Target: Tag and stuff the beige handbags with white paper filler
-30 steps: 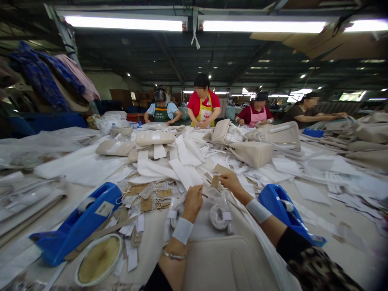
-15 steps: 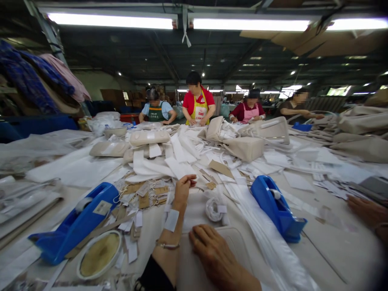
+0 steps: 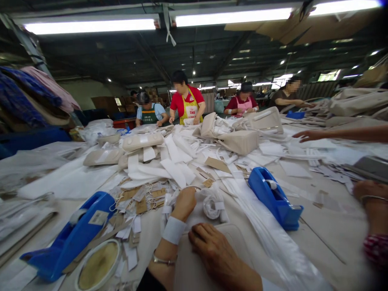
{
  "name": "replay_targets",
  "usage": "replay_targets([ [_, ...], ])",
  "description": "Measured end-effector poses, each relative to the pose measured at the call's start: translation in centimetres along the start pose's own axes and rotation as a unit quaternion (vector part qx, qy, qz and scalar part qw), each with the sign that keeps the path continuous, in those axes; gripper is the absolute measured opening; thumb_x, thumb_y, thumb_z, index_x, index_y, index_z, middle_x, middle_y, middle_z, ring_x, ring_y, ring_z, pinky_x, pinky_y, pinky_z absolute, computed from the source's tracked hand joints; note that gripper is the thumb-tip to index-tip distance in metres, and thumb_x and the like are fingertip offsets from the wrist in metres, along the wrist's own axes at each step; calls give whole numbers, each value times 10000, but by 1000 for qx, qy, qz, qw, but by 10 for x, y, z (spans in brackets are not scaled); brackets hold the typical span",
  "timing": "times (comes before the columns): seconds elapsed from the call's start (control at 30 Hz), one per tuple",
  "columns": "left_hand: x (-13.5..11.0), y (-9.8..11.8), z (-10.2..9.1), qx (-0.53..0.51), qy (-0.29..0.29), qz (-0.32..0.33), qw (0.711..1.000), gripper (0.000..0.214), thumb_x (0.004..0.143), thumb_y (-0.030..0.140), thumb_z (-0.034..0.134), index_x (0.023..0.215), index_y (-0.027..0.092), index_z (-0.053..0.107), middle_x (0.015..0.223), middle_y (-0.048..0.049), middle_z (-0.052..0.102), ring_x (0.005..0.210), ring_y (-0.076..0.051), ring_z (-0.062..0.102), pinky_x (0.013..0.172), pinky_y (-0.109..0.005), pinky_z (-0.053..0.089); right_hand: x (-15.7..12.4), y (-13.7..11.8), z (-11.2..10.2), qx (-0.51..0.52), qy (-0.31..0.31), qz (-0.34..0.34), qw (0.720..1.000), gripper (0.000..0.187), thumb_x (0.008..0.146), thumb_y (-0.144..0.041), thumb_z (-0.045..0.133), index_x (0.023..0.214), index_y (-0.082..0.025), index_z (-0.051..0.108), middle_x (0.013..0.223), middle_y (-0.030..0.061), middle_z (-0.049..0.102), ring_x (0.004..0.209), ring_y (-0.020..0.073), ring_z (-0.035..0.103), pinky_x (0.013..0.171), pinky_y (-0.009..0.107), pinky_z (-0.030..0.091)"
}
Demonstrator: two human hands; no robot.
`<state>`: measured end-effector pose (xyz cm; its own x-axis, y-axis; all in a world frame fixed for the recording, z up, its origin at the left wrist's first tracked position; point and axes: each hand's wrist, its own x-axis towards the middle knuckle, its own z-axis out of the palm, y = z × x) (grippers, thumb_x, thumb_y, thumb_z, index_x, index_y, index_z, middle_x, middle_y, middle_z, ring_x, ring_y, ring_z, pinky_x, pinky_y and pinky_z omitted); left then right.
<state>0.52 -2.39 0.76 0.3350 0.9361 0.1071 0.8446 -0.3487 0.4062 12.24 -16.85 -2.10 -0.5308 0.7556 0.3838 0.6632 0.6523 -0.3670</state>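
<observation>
A beige bag (image 3: 194,262) with rounded corners and a stitched edge lies in front of me. My right hand (image 3: 214,248) rests on top of it, fingers bent together and pressing on its far part. Just beyond, my left hand (image 3: 185,203) is closed, with its fingertips turned away. It is at the bag's far side, against clear plastic wrap, and what it pinches is hidden. A white band circles my left wrist. Right of that hand sits a coiled strap (image 3: 211,205) wrapped in white plastic.
Blue tape dispensers stand left (image 3: 72,234) and right (image 3: 274,198). A round dish (image 3: 98,264) of yellowish stuff and tags with strings (image 3: 145,198) lie left. Beige bags (image 3: 239,141) and white sheets pile up ahead. Co-workers sit opposite; another person's arm (image 3: 342,134) reaches in from the right.
My left hand has come down and turned, its fingers now curled by the wrapped strap. My right hand stays on the bag. Another person's arm has entered at right; the view has shifted slightly.
</observation>
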Motion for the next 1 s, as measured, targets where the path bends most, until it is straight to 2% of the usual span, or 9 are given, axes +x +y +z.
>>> replay_targets([
  [0.23,4,-4,1,86,-52,18,995,308,924,111,361,996,132,660,1025,-132,710,984,-221,644,883,-307,448,1,1,-2,11,16,-6,1000,317,895,-122,558,1210,-159,561,1109,101,602,1023,243,528,904,378,485],
  [0.5,-4,-2,17,153,-4,38,987,356,917,71,318,1113,110,612,1144,-169,644,1091,-287,577,939,-422,407,6,1,2,-33,73,-51,995,326,826,-149,600,1152,-167,590,1008,106,649,909,246,586,777,361,522],
  [0.6,-6,-3,17,160,7,43,986,358,922,75,321,1137,127,603,1147,-158,644,1081,-279,578,938,-420,403,7,4,-14,10,137,-68,988,232,855,-120,536,1055,-201,622,1042,83,661,913,201,602,782,306,510],
  [0.63,-6,-3,17,161,8,44,986,353,924,78,324,1130,132,606,1143,-154,647,1078,-278,579,937,-418,402,8,10,-24,23,156,-45,987,219,872,-107,501,1016,-208,631,1050,74,661,930,186,604,801,289,500],
  [0.7,-6,-4,17,158,7,47,986,345,922,78,331,1104,137,618,1139,-150,649,1080,-277,579,936,-414,401,13,32,-51,3,165,77,983,222,910,-113,451,945,-213,646,1015,52,665,945,161,604,832,257,478],
  [0.77,-5,-5,17,152,6,48,987,342,914,71,338,1085,135,627,1141,-151,650,1083,-280,581,932,-414,402,22,69,-78,-77,137,264,952,195,929,-167,472,879,-214,655,949,31,666,917,146,612,829,223,462],
  [0.8,-5,-5,17,148,6,48,988,345,909,65,339,1082,132,629,1142,-153,650,1081,-283,582,929,-417,404,28,90,-90,-104,131,310,936,212,939,-176,455,900,-200,662,963,46,666,923,156,616,832,232,458],
  [0.9,-6,-5,18,137,10,44,990,364,903,55,332,1102,126,629,1147,-156,651,1084,-289,586,928,-425,409,47,152,-109,-169,125,393,895,229,925,-154,450,1024,-130,655,1093,132,633,992,214,608,854,286,446],
  [1.0,-7,-6,18,126,17,41,991,387,907,54,322,1132,133,626,1173,-151,647,1110,-282,579,950,-423,404,67,190,-103,-228,108,443,860,273,899,-201,548,1145,-98,606,1185,172,583,1111,269,552,896,338,437],
])
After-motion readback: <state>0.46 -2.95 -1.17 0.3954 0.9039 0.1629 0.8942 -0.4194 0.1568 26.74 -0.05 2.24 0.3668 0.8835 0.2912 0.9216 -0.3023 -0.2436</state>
